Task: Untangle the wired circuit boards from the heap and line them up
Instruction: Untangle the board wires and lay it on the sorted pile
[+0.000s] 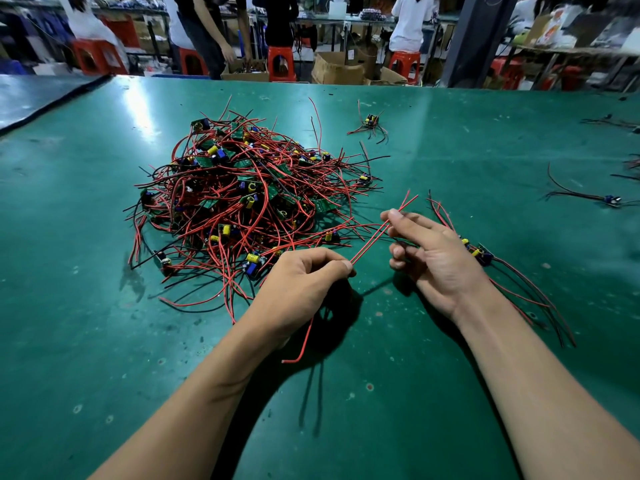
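A heap of small green circuit boards (242, 192) with tangled red and black wires lies on the green table (450, 150), left of centre. My left hand (304, 282) holds one wired board; a pair of red wires (372, 239) rises from its fingers up to the right, and a red wire hangs below the palm. My right hand (426, 251) pinches those same red wires between thumb and fingertips. Beside my right wrist lie separated boards (479, 252) with their wires trailing toward me.
A single wired board (370, 121) lies past the heap. More wired boards (613, 199) sit at the right edge. A dark mat (41, 95) covers the far left corner. Beyond the table stand people, red stools (282, 62) and cardboard boxes (337, 69).
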A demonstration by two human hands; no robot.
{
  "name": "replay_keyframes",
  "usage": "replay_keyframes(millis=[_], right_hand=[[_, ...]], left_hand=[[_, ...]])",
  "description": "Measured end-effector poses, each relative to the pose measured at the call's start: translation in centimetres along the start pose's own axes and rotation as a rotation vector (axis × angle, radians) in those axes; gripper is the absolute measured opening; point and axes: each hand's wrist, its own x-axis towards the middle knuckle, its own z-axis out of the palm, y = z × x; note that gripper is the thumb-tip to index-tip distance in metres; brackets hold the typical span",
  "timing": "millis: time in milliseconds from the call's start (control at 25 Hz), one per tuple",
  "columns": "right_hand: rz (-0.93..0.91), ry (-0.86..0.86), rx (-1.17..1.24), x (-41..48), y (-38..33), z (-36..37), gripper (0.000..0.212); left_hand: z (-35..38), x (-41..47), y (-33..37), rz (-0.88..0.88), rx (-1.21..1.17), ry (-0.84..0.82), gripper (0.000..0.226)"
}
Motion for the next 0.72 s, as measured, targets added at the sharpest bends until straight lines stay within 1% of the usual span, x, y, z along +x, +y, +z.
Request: replay_keyframes(millis=[80, 200, 240, 320, 360, 400, 480, 600, 720], right_hand=[[0.041, -0.055, -0.018, -0.1, 0.2, 0.1, 0.038], [0.075, -0.122, -0.091, -0.5, 0.8, 0.5, 0.027], [0.039, -0.136, -0.179, -0.7, 1.0, 0.7, 0.02], [-0.1, -0.152, -0.44, -1.0, 1.4, 1.1, 0.006], [-0.158, -0.156, -0.528, -1.0, 1.4, 1.3, 0.005], [-0.184, -0.16, -0.556, -1.1, 1.4, 1.5, 0.006], [-0.181, -0.176, -0.529, -1.3, 1.3, 1.6, 0.007], [-0.178, -0.253, -0.569, -1.8, 1.7, 2.1, 0.008], [-0.166, -0.319, -0.536, -2.5, 2.2, 3.0, 0.025]], left_hand=[[0.1, 0.1, 0.1, -0.021, -0.083, 0.007, 0.017], [-0.2, 0.4, 0.5, -0.09, -0.274, 0.021, 0.017], [-0.3, 0.4, 0.6, -0.103, -0.339, 0.031, 0.016], [-0.3, 0.3, 0.8, -0.103, -0.429, 0.074, 0.013], [-0.3, 0.2, 0.9, -0.098, -0.455, 0.099, 0.011], [-0.3, 0.1, 1.0, -0.097, -0.48, 0.118, 0.012], [-0.1, 0.0, 1.3, -0.097, -0.549, 0.133, 0.018], [0.1, 0.0, 1.5, -0.093, -0.664, 0.154, 0.02], [0.4, 0.1, 1.3, -0.087, -0.688, 0.157, 0.016]])
